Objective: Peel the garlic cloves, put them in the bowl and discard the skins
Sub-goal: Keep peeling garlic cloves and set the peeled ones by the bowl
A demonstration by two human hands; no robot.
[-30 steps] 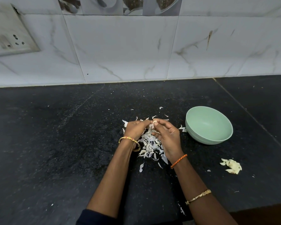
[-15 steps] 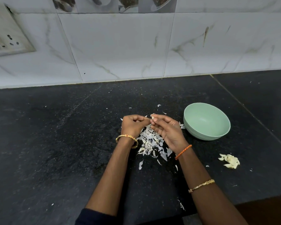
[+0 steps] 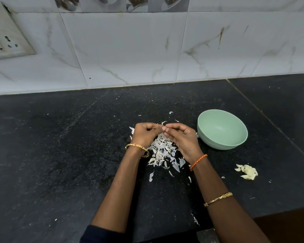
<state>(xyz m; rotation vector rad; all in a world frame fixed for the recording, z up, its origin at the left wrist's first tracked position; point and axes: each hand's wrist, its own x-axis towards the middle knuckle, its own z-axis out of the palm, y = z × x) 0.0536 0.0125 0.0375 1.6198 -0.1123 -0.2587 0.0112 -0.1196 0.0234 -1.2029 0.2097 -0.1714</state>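
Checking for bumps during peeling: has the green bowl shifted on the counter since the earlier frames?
No. The green bowl sits at the same spot relative to the counter seam and the clove pile; only the head camera moved.

A black speckled stone table (image 3: 51,155) spreads under and around the hands. Beyond the hands stands a white marble-patterned tiled wall (image 3: 130,50), with a stained socket plate (image 3: 5,41) far to their upper left. A seam (image 3: 270,120) crosses the table on the right.
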